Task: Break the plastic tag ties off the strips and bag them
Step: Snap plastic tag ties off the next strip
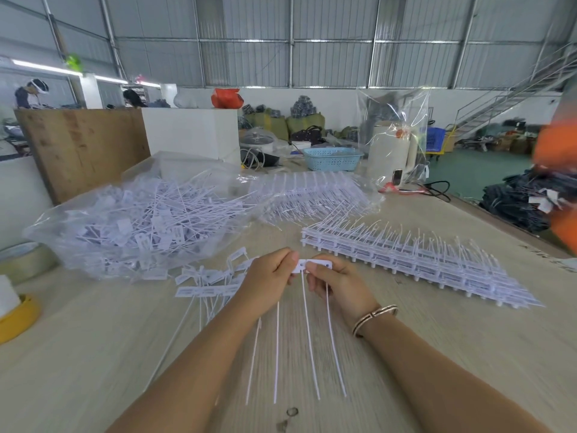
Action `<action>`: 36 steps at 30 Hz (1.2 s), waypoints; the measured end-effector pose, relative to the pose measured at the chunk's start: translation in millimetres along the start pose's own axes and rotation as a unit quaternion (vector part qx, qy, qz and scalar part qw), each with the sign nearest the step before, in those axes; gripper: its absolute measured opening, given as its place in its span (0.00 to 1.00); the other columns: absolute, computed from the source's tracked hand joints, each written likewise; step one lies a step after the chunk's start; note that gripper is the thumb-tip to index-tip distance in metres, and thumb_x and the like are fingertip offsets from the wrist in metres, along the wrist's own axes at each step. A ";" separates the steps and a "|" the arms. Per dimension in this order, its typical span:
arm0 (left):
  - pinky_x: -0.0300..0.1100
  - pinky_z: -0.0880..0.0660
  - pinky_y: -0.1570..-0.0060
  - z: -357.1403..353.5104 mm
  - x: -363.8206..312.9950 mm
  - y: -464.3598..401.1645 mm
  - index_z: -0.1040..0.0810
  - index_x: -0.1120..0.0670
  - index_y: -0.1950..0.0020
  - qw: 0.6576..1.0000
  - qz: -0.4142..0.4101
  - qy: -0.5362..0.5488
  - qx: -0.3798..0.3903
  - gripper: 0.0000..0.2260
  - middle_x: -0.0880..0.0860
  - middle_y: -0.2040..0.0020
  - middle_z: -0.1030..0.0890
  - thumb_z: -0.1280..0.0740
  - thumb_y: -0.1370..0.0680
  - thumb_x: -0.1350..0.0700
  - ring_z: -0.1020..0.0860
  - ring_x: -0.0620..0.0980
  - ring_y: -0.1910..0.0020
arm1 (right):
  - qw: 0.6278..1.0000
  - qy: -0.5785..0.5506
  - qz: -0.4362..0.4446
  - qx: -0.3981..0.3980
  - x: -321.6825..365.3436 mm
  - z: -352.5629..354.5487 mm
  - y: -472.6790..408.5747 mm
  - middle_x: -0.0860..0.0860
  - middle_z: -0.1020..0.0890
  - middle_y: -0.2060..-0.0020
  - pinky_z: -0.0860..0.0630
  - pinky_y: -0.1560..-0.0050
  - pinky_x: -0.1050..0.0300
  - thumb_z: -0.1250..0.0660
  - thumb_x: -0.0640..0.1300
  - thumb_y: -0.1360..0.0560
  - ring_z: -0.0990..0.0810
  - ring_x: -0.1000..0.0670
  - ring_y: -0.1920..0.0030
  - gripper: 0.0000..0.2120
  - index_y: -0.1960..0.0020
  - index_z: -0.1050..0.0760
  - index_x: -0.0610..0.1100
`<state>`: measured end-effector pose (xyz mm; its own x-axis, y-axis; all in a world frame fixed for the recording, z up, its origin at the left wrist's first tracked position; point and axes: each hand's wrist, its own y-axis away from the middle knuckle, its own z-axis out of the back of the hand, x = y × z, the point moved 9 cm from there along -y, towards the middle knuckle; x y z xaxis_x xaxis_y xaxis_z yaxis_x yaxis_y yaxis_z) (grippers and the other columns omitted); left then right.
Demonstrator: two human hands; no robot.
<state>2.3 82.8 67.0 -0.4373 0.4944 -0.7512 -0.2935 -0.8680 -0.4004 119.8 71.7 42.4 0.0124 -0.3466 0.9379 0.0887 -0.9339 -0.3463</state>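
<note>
Centrally, above the pale wooden bench [406, 332]: left hand [271, 273] and right hand [340, 285], both pinched on one short strip [312, 265] of white tag ties, thumbs close together at its middle.

- Strip: held just above the bench, flat tag heads level; two holes visible in the right-hand tag. Four thin tails [307, 339] hang from it toward the viewer, roughly parallel, slightly splayed.
- Right wrist: bracelet [374, 318].
- Loose ties [206, 285]: small scatter lying on the bench just left of the left hand, some tails trailing toward the near edge.
- Bag [134, 220]: clear plastic, left of centre, heaped with separated ties; its mouth is toward the right.
- Unbroken strips, near stack [415, 260]: long rows laid on the bench to the right of the hands, tails standing up.
- Unbroken strips, far stack [312, 195]: behind the first, lying in clear plastic wrap.
- Tape rolls: yellow roll [17, 317] at the left edge, a paler one [25, 260] behind it.
- Far end of bench: blue basket [332, 158], white kettle [392, 154] in a clear bag.
- Background: blurred; metal wall, stairs at right.
</note>
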 end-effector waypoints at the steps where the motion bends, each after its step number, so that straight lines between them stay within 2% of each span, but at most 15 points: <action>1: 0.40 0.33 0.64 -0.3 0.3 -0.4 0.30 0.50 0.67 1.000 -0.002 0.008 0.000 0.17 0.45 0.72 0.27 0.43 0.18 0.55 0.29 0.43 0.70 | 1.000 -0.008 0.000 0.002 -0.4 -0.2 -0.5 0.48 0.23 0.73 0.35 0.73 0.64 0.35 0.44 0.27 0.32 0.53 0.76 0.07 0.61 0.23 0.42; 9: 0.44 0.30 0.61 -1.3 2.7 -3.2 0.29 0.50 0.67 0.998 -0.019 0.052 -0.018 0.17 0.45 0.72 0.27 0.43 0.18 0.56 0.29 0.42 0.70 | 1.000 -0.016 0.013 0.008 -0.4 -1.0 -2.9 0.48 0.23 0.72 0.33 0.72 0.63 0.36 0.47 0.27 0.30 0.52 0.75 0.12 0.56 0.22 0.37; 16: 0.45 0.29 0.59 -1.8 3.1 -4.1 0.28 0.52 0.65 0.996 -0.012 0.081 -0.019 0.16 0.45 0.71 0.26 0.44 0.18 0.56 0.28 0.44 0.68 | 1.000 -0.024 0.018 -0.001 -0.1 -1.0 -2.4 0.49 0.22 0.71 0.33 0.69 0.62 0.37 0.42 0.23 0.29 0.52 0.74 0.08 0.57 0.22 0.41; 18: 0.41 0.29 0.60 -2.1 0.6 -3.2 0.28 0.52 0.65 0.996 -0.012 0.088 -0.020 0.16 0.46 0.70 0.26 0.44 0.18 0.56 0.27 0.42 0.69 | 0.999 -0.025 0.026 -0.002 3.1 -3.1 -2.3 0.50 0.23 0.71 0.33 0.69 0.63 0.36 0.44 0.25 0.29 0.53 0.73 0.08 0.59 0.21 0.43; 20: 0.30 0.31 0.66 5.6 1.2 -2.5 0.28 0.53 0.64 0.991 0.003 0.127 -0.047 0.16 0.46 0.71 0.24 0.45 0.18 0.56 0.28 0.37 0.72 | 0.994 -0.091 0.019 -0.053 3.0 8.2 -4.2 0.51 0.23 0.71 0.32 0.68 0.63 0.36 0.45 0.25 0.28 0.54 0.72 0.07 0.60 0.21 0.48; 22: 0.27 0.32 0.69 18.0 6.4 -1.1 0.27 0.53 0.63 0.984 0.020 0.159 -0.076 0.16 0.43 0.73 0.23 0.46 0.17 0.55 0.29 0.36 0.74 | 0.986 -0.124 0.008 -0.109 -0.1 26.1 -5.9 0.52 0.24 0.71 0.33 0.67 0.62 0.38 0.44 0.23 0.29 0.54 0.71 0.10 0.59 0.20 0.49; 25: 0.36 0.34 0.66 26.7 8.8 1.8 0.29 0.53 0.67 0.992 0.008 0.105 -0.073 0.17 0.46 0.73 0.26 0.44 0.18 0.55 0.31 0.41 0.72 | 0.998 0.009 -0.007 -0.067 -2.1 16.6 -7.6 0.53 0.26 0.72 0.34 0.63 0.59 0.37 0.43 0.23 0.30 0.55 0.69 0.09 0.60 0.21 0.44; 27: 0.36 0.36 0.67 29.4 7.5 2.4 0.31 0.53 0.69 0.994 -0.003 0.073 -0.081 0.18 0.46 0.74 0.29 0.43 0.19 0.55 0.32 0.41 0.73 | 0.992 0.126 -0.022 -0.017 -5.5 -2.6 -8.6 0.53 0.26 0.70 0.33 0.62 0.63 0.36 0.44 0.24 0.30 0.57 0.68 0.09 0.61 0.25 0.44; 29: 0.37 0.36 0.68 30.7 6.4 1.7 0.32 0.53 0.70 0.995 -0.016 0.047 -0.088 0.18 0.47 0.74 0.30 0.42 0.19 0.55 0.32 0.42 0.73 | 0.978 0.206 -0.045 0.004 -11.3 -14.8 -9.7 0.54 0.25 0.61 0.34 0.63 0.71 0.37 0.48 0.23 0.29 0.62 0.64 0.05 0.53 0.28 0.47; 31: 0.43 0.34 0.66 27.0 7.3 0.9 0.32 0.50 0.69 0.997 -0.026 0.004 -0.069 0.17 0.48 0.73 0.29 0.41 0.20 0.55 0.29 0.47 0.72 | 0.978 0.198 -0.067 -0.006 -14.2 -14.3 -10.3 0.53 0.27 0.49 0.33 0.61 0.75 0.41 0.52 0.21 0.28 0.62 0.54 0.16 0.35 0.36 0.49; 32: 0.44 0.33 0.67 23.4 8.2 1.1 0.32 0.49 0.68 0.997 -0.032 -0.029 -0.057 0.16 0.48 0.73 0.29 0.40 0.20 0.54 0.28 0.47 0.72 | 0.983 0.167 -0.071 -0.015 -14.2 -11.0 -10.6 0.54 0.29 0.46 0.33 0.59 0.76 0.43 0.51 0.20 0.28 0.61 0.52 0.21 0.30 0.41 0.49; 34: 0.41 0.34 0.68 16.6 8.0 1.8 0.31 0.46 0.63 0.995 -0.045 -0.079 -0.041 0.11 0.44 0.72 0.27 0.39 0.21 0.52 0.29 0.40 0.72 | 0.991 0.116 -0.064 -0.018 -9.9 -9.0 -8.6 0.57 0.31 0.43 0.35 0.51 0.77 0.46 0.51 0.19 0.30 0.63 0.47 0.21 0.27 0.43 0.52; 36: 0.38 0.33 0.66 14.2 6.8 1.1 0.31 0.47 0.55 0.994 -0.052 -0.083 -0.043 0.04 0.44 0.67 0.25 0.39 0.21 0.51 0.26 0.39 0.68 | 0.992 0.110 -0.057 -0.016 -7.9 -7.2 -7.0 0.59 0.28 0.42 0.36 0.42 0.66 0.46 0.54 0.20 0.30 0.62 0.41 0.16 0.34 0.31 0.53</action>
<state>-13.0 85.9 68.9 -0.5453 0.5763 -0.6088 -0.2747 -0.8089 -0.5198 111.9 80.4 37.3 -0.2135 -0.2468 0.9453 0.0445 -0.9690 -0.2430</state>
